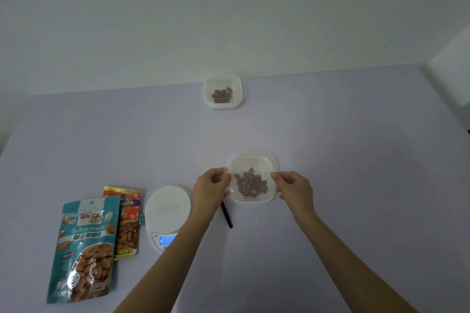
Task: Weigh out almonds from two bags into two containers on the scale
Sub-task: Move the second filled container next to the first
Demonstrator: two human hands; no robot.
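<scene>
A clear square container (264, 160) with several almonds in it is held between both hands, to the right of the scale. My left hand (209, 189) pinches its left rim and my right hand (295, 189) pinches its right rim. The white scale (166, 211) lies bare, its blue display lit. A second clear container (223, 80) with almonds stands at the far edge of the table. A teal almond bag (85, 249) lies flat at the near left, overlapping an orange almond bag (128, 221).
A thin black stick (226, 215) lies on the lavender table (356, 134) between the scale and the held container. A white wall rises behind the table. A white block (450, 76) stands at the far right edge.
</scene>
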